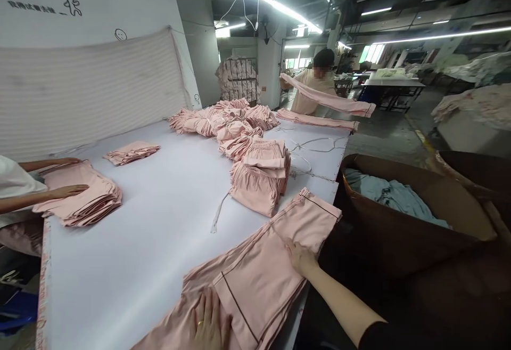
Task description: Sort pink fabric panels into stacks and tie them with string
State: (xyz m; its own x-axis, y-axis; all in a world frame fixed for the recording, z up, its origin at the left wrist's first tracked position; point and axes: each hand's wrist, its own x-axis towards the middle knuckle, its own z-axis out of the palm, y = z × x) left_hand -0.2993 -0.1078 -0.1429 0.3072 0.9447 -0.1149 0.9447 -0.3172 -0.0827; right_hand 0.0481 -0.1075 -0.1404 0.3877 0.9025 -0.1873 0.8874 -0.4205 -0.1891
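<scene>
A pair of pink trousers lies at the near edge of the white table, one leg folded over, with dark piping lines across the hems. Flat on the fabric at lower centre rests my left hand, fingers stretched out, a ring on one. My right hand lies on the upper part of the trousers by the table's right edge, its fingers extended over the cloth. Just beyond stands a stack of folded pink trousers, with a white string tie hanging beside it.
More pink bundles heap up across the table. At left, a co-worker's hands press a folded pink pile; a smaller pile lies beyond. Another person lifts pink fabric behind. Brown bins, one holding blue-grey cloth, stand right.
</scene>
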